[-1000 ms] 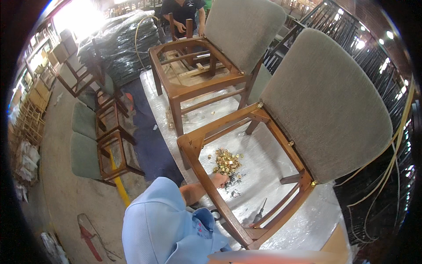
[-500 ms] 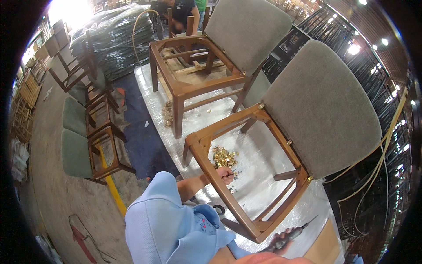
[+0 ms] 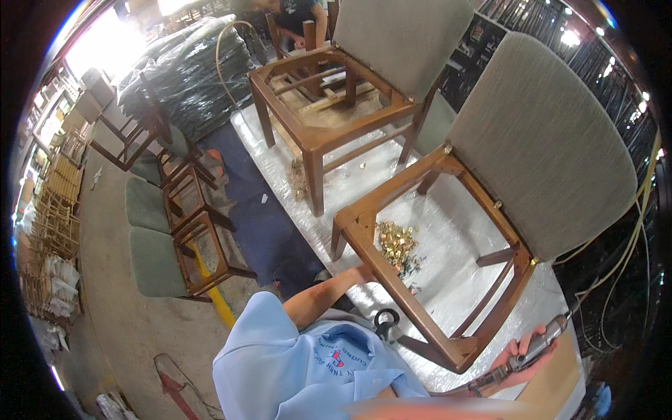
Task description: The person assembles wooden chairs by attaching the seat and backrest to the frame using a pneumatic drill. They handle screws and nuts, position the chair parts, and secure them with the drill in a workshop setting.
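A wooden chair frame [image 3: 416, 311] with an open seat and grey upholstered back [image 3: 546, 147] stands tilted on the plastic-covered table. Brass-coloured brackets show along the joint between seat and back. My left hand is hidden behind the frame's near rail; only its forearm [image 3: 332, 292] and wrist show, beside a pile of small brass-coloured hardware [image 3: 397, 241] mixed with dark screws. At the lower right, below the frame's corner, my right hand [image 3: 516, 360] wraps around a dark power screwdriver [image 3: 546, 339], its bit pointing up and right.
A second chair frame [image 3: 315, 140] stands farther back on the table [image 3: 455, 224]. A black ring-shaped roll [image 3: 386, 319] lies near my body. Several chairs [image 3: 157, 262] rest on the floor at left. Another person [image 3: 297, 21] works behind. Cables [image 3: 637, 210] hang at right.
My left hand has slipped from view behind the near rail. The right hand has lifted the screwdriver up and to the right. The whole view has shifted slightly.
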A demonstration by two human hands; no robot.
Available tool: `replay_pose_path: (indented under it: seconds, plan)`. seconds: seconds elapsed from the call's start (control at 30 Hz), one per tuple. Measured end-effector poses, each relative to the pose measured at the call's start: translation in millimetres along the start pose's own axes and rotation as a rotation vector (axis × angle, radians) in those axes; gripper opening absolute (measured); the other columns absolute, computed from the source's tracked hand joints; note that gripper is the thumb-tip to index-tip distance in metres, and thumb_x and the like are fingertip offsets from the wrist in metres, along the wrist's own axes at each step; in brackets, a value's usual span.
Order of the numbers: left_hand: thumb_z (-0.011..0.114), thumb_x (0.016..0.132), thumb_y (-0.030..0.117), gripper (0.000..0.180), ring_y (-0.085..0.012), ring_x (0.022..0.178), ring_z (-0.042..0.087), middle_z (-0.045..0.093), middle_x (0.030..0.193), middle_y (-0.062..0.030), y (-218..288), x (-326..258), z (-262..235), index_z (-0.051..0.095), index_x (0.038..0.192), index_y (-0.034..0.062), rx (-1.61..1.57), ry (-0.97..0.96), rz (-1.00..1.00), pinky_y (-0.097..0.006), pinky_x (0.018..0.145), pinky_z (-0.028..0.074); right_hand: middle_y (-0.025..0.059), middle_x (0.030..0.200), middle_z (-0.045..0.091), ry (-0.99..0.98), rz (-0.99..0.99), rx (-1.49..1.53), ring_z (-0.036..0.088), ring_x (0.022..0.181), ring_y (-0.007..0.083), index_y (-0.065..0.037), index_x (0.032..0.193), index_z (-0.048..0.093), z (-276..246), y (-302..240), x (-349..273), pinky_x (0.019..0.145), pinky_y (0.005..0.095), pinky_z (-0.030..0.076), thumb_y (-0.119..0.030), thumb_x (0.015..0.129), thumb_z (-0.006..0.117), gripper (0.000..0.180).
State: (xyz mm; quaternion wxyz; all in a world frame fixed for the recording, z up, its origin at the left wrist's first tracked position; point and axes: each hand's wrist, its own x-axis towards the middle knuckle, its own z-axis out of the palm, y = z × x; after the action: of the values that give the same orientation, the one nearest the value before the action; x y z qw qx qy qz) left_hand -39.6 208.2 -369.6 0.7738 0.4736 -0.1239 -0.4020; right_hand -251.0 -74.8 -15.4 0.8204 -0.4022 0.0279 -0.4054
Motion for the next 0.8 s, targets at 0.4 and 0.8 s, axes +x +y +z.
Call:
replay_pose_path:
  seconds: [0.4, 0.8]
  plan:
    - [0.059, 0.099, 0.017, 0.028, -0.0058, 0.061, 0.042, 0.054, 0.074, 0.0028, 168, -198, 0, 0.067, 0.119, -0.0007, -0.030, -0.005, -0.381, -0.023, 0.052, 0.033, 0.0222, 0.115, 0.052, -0.254, 0.480, 0.369, 0.051, 0.055, 0.0168, -0.030, 0.135, 0.046, 88, 83, -35, 0.043, 0.0307, 0.049, -0.047, 0.107, 0.028, 0.037]
    - [0.058, 0.096, 0.010, 0.013, -0.0076, 0.050, 0.041, 0.063, 0.077, -0.0114, 296, -214, -63, 0.059, 0.106, 0.0009, -0.461, -0.031, 0.034, -0.021, 0.044, 0.031, 0.0250, 0.113, 0.049, -0.334, 0.686, 0.206, 0.055, 0.055, 0.0211, -0.024, 0.125, 0.047, 176, 145, -47, 0.042, 0.0295, 0.046, -0.049, 0.106, 0.031, 0.035]
